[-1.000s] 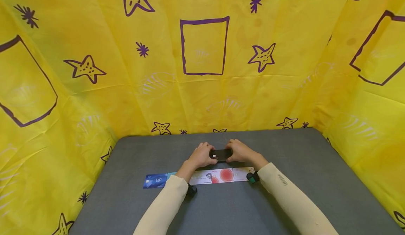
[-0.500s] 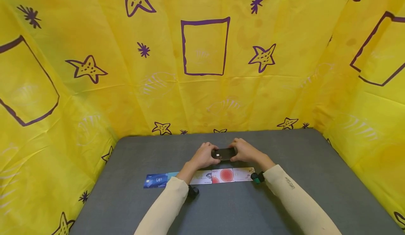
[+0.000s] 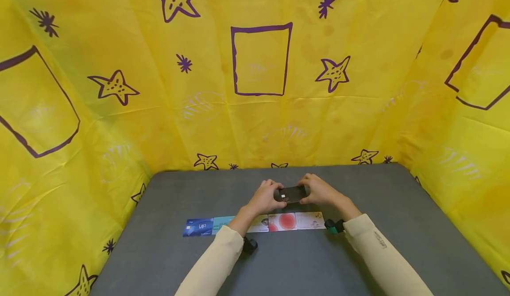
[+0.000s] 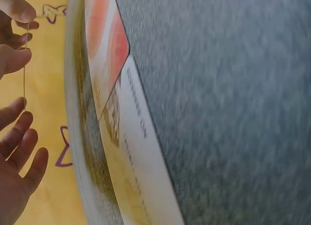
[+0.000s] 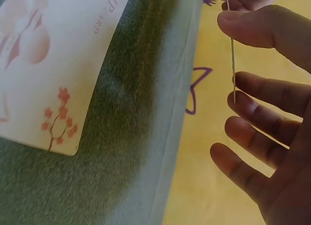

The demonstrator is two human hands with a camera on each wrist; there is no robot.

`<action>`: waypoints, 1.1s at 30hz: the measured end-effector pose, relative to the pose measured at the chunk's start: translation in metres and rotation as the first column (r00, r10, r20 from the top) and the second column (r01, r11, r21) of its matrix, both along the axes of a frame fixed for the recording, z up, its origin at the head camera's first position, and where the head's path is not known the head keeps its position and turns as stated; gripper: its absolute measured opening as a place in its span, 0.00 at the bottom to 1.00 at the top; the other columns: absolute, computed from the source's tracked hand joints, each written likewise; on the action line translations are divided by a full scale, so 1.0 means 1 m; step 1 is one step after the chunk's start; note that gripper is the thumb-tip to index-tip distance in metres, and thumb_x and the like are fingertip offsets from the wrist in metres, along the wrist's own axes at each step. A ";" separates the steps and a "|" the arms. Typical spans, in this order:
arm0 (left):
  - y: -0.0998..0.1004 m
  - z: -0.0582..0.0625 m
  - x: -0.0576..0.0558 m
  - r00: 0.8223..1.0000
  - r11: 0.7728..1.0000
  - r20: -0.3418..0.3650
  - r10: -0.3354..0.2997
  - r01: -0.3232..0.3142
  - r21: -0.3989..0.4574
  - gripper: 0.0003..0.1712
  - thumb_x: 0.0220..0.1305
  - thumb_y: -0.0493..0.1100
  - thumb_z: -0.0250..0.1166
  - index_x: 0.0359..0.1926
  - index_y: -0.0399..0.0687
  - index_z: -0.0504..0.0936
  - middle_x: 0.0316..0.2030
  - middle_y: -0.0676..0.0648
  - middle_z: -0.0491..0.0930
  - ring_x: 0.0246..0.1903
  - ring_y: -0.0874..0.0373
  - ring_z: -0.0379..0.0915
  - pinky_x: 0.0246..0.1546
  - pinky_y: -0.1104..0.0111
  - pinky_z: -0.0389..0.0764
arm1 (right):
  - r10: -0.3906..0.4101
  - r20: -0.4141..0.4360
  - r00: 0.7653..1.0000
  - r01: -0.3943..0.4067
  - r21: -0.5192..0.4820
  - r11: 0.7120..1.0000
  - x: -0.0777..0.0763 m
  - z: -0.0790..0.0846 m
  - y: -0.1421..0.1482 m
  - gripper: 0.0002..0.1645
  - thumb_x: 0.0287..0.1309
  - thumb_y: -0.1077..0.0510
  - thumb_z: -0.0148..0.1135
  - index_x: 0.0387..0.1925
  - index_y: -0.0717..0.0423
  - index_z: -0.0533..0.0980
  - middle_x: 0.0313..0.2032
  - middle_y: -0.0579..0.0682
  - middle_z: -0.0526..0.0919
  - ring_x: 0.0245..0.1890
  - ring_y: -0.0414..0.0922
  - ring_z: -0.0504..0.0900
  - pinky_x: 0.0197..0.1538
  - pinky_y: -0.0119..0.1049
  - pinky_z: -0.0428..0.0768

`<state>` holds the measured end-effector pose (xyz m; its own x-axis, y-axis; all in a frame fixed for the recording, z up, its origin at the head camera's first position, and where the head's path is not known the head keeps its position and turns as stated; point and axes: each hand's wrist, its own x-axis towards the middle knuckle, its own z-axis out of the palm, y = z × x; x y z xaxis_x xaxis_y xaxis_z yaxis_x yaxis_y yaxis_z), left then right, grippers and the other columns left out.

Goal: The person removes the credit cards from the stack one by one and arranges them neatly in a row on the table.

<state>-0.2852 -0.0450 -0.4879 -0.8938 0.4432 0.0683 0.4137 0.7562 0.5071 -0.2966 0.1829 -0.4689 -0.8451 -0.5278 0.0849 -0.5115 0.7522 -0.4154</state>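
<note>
Both hands hold a black VIP card (image 3: 293, 194) by its short ends, beyond a row of cards in the head view. My left hand (image 3: 267, 197) pinches its left end and my right hand (image 3: 320, 191) its right end. From each wrist the black card appears as a thin edge (image 5: 233, 62) against yellow cloth. The row, left to right, has a blue VIP card (image 3: 198, 227), a teal card (image 3: 222, 223), a white card (image 3: 260, 225), a card with a red circle (image 3: 282, 222) and a white blossom card (image 3: 311, 220). My left forearm partly covers the teal and white cards.
The cards lie on a dark grey table (image 3: 334, 265). Yellow cloth (image 3: 259, 127) printed with purple stars and frames encloses its back and sides. Dark bands (image 3: 250, 245) are worn on both wrists.
Both hands have shifted a little to the right with the black card between them. More of the teal card shows beside my left forearm. The card row stays put.
</note>
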 end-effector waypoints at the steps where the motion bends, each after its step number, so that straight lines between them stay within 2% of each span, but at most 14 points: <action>1: 0.001 0.000 0.001 1.000 1.000 0.003 0.001 -0.001 0.005 0.30 0.53 0.53 0.72 0.56 0.49 0.79 0.51 0.46 0.74 0.50 0.52 0.66 0.50 0.58 0.74 | 0.000 -0.001 1.000 0.000 -0.003 1.000 0.001 0.000 0.002 0.30 0.43 0.53 0.77 0.49 0.61 0.80 0.43 0.53 0.77 0.44 0.50 0.73 0.48 0.48 0.74; 7: 0.009 -0.005 0.006 1.000 1.000 0.017 0.004 -0.004 0.014 0.30 0.53 0.53 0.72 0.57 0.51 0.78 0.51 0.48 0.74 0.49 0.54 0.65 0.48 0.62 0.74 | -0.016 0.006 1.000 0.016 -0.027 1.000 0.009 -0.003 0.012 0.30 0.42 0.54 0.77 0.48 0.61 0.80 0.42 0.53 0.77 0.43 0.49 0.73 0.47 0.47 0.73; 14: 0.019 -0.005 0.011 0.999 0.999 -0.030 -0.041 0.041 0.012 0.31 0.53 0.53 0.73 0.57 0.51 0.79 0.50 0.48 0.75 0.49 0.55 0.66 0.49 0.64 0.74 | -0.026 -0.009 1.000 0.025 -0.042 0.999 0.017 -0.003 0.025 0.30 0.41 0.53 0.77 0.48 0.61 0.80 0.42 0.53 0.77 0.42 0.48 0.73 0.45 0.45 0.73; 20: 0.029 -0.005 0.018 0.998 0.999 -0.034 -0.051 0.051 0.013 0.30 0.51 0.51 0.73 0.57 0.50 0.79 0.49 0.49 0.75 0.49 0.55 0.67 0.50 0.65 0.74 | -0.022 -0.013 1.000 0.021 -0.067 0.998 0.025 -0.006 0.037 0.29 0.41 0.54 0.77 0.47 0.61 0.80 0.41 0.53 0.77 0.41 0.49 0.73 0.44 0.45 0.73; 27: 0.042 -0.005 0.024 0.995 0.997 -0.071 -0.069 0.066 -0.036 0.30 0.52 0.53 0.73 0.56 0.51 0.80 0.49 0.50 0.76 0.49 0.56 0.68 0.52 0.67 0.72 | -0.046 -0.017 0.999 0.044 -0.100 0.994 0.035 -0.009 0.048 0.29 0.39 0.56 0.78 0.46 0.62 0.80 0.42 0.54 0.77 0.41 0.48 0.73 0.42 0.44 0.72; 33: 0.052 -0.007 0.029 0.994 0.997 -0.074 -0.078 0.076 -0.031 0.29 0.52 0.52 0.73 0.56 0.51 0.80 0.49 0.49 0.77 0.49 0.56 0.68 0.50 0.68 0.72 | -0.073 0.012 0.997 0.074 -0.105 0.992 0.041 -0.014 0.059 0.29 0.41 0.55 0.78 0.48 0.62 0.79 0.44 0.56 0.77 0.43 0.52 0.75 0.45 0.49 0.75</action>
